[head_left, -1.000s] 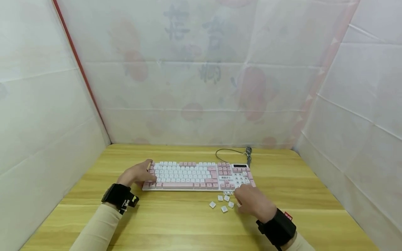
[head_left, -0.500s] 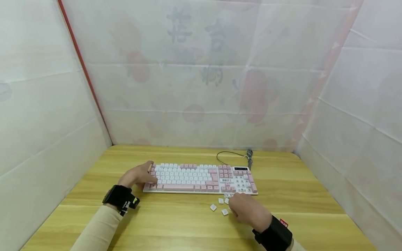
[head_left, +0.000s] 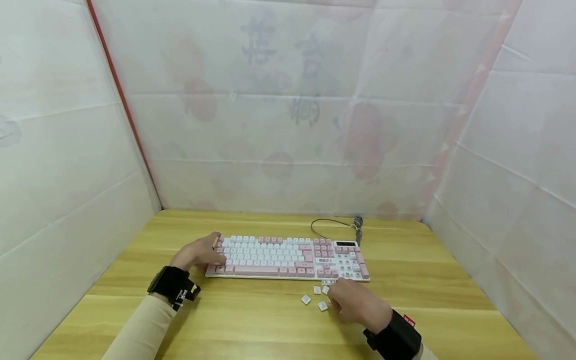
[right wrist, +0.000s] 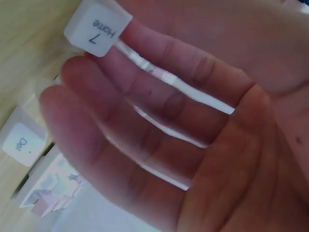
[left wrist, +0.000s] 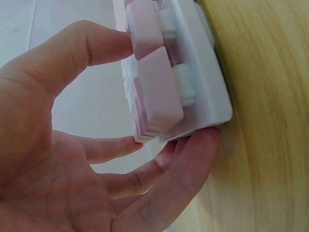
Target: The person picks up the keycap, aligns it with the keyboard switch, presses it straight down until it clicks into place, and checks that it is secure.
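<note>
A pink and white keyboard [head_left: 270, 257] lies across the wooden table. My left hand [head_left: 201, 252] grips its left end; in the left wrist view the thumb touches a pink key [left wrist: 146, 31], and the other fingers reach round the corner of the white base [left wrist: 205, 87]. Just in front of the number pad is my right hand [head_left: 357, 302]. Between its thumb and forefinger it pinches a white keycap [right wrist: 96, 29] marked 7 Home. A keycap marked Del [right wrist: 24, 137] is beside those fingers. Several loose keycaps [head_left: 306, 299] lie to the hand's left; others may be hidden under it.
Several switches on the number pad [head_left: 346, 267] are bare of caps. A grey cable [head_left: 357, 227] lies bundled behind the keyboard's right end. Printed white sheets [head_left: 279, 125] wall in the table [head_left: 252, 325] at the back and sides.
My right hand has shifted left over the loose keycaps, covering one that showed before, and then nearly stopped. The left hand keeps its hold on the keyboard. The head view has tilted slightly.
</note>
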### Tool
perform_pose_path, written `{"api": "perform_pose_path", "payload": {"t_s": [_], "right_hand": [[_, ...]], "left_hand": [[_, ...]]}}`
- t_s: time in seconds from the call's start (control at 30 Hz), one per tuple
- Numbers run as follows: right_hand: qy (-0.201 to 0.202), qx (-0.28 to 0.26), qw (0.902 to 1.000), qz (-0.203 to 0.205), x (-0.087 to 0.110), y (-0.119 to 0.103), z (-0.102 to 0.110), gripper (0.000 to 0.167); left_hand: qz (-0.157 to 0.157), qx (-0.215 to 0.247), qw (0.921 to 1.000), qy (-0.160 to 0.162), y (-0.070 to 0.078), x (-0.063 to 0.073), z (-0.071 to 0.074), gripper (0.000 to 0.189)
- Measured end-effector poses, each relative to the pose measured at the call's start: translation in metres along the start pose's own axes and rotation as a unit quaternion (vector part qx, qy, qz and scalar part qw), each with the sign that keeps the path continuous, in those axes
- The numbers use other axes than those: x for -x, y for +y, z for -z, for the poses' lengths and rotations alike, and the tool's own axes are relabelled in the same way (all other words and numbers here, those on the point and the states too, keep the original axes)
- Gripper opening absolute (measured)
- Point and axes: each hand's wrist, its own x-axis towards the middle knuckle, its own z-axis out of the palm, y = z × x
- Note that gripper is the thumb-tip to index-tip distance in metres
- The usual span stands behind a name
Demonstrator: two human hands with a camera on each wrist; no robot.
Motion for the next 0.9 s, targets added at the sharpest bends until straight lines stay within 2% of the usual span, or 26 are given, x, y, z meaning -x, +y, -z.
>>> {"api": "perform_pose_path", "payload": {"t_s": [0.1,0.33,0.5,0.6,0.8,0.9], "right_hand": [[-0.007,-0.001,0.9998,-0.02,0.0005,0.0001,0.0003,0.028],[-0.027,-0.037,0.9983,-0.035,-0.0016,-0.0013,0.0001,0.039],[-0.033,-0.036,0.998,-0.04,-0.0032,-0.0011,0.0018,0.03],[-0.027,-0.034,0.9987,-0.028,-0.0034,-0.001,0.0034,0.028],[-0.012,-0.051,0.9983,0.025,-0.0041,-0.0008,0.0045,0.041],[-0.013,-0.047,0.9982,0.036,-0.0046,-0.0004,0.0041,0.037]], "left_hand": [[0.003,0.0,1.0,0.001,0.0003,-0.0007,0.0005,0.104],[0.002,0.004,1.0,-0.003,-0.0005,-0.0003,0.0011,0.105],[-0.001,0.003,1.0,-0.005,0.0003,-0.0006,0.0009,0.105],[0.0,-0.004,1.0,-0.004,0.0007,-0.0011,0.0013,0.104],[0.004,-0.017,0.9998,-0.002,0.0011,-0.0018,0.0021,0.102],[0.007,-0.018,0.9998,-0.003,0.0005,-0.002,0.0018,0.102]]}}
